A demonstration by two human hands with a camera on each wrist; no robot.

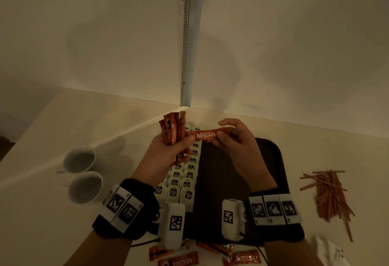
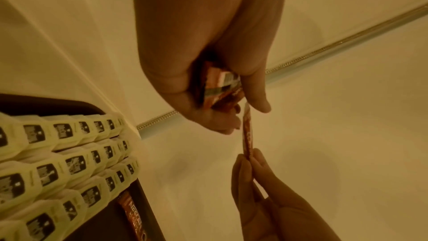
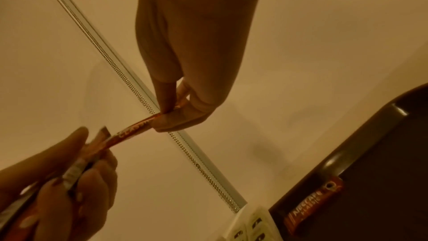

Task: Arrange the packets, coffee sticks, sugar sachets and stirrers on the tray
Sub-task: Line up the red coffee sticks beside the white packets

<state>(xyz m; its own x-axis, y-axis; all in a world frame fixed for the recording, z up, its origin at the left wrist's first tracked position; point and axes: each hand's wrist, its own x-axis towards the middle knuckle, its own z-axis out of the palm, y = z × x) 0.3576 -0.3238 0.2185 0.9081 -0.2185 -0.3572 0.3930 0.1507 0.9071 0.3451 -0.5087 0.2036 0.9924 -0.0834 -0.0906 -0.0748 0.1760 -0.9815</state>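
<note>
My left hand [image 1: 185,139] grips an upright bundle of red coffee sticks [image 1: 171,131] above the tray's far left corner. My right hand [image 1: 223,135] pinches one end of a single Nescafe coffee stick [image 1: 207,135], which lies level between the hands. Its other end meets the left fingertips [image 2: 234,125]. In the left wrist view the bundle [image 2: 220,87] sits in the curled left palm. The dark tray [image 1: 231,171] lies below, with rows of white packets [image 1: 183,177] along its left side. One coffee stick [image 3: 310,208] lies on the tray beside the packets.
Two white cups [image 1: 80,159] stand left of the tray. A pile of brown stirrers [image 1: 330,194] lies on the counter at the right. Loose coffee sticks [image 1: 179,262] lie at the near edge, white sachets [image 1: 330,251] at the near right. The wall stands close behind.
</note>
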